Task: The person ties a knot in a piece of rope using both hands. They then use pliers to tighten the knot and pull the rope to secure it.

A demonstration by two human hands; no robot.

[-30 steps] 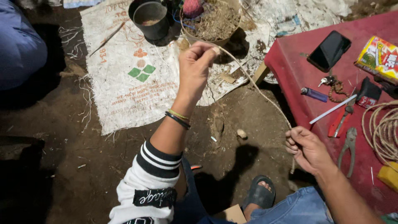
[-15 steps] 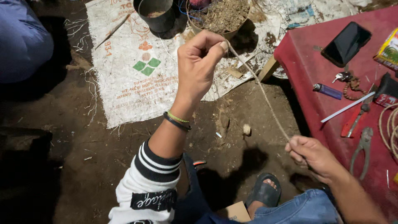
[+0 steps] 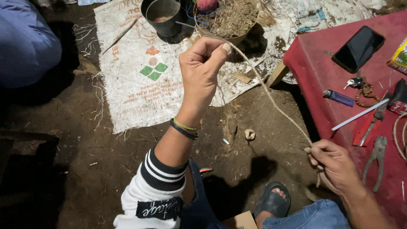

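Note:
A thin tan cord (image 3: 271, 99) runs taut between my two hands above the dirt floor. My left hand (image 3: 202, 70) is raised in the middle of the view, fingers closed around the cord's upper end, thumb pressed on top. My right hand (image 3: 335, 165) sits lower right, beside the red table (image 3: 316, 85), pinching the cord's lower end; a short tail hangs below the fingers. My left wrist carries thin bracelets over a white sleeve with black stripes.
A white woven sack (image 3: 140, 76) lies on the ground with a dark pot (image 3: 163, 17) and a basket of dry fibre (image 3: 231, 19) on it. The table holds a phone (image 3: 358, 48), lighter (image 3: 339, 97), keys, pliers (image 3: 376, 159), a white rod and coiled cord. My sandalled foot (image 3: 273, 201) is below.
My left hand has stayed raised with the cord while my right hand has slid slightly lower and rightward along it. The camera view shifted a little.

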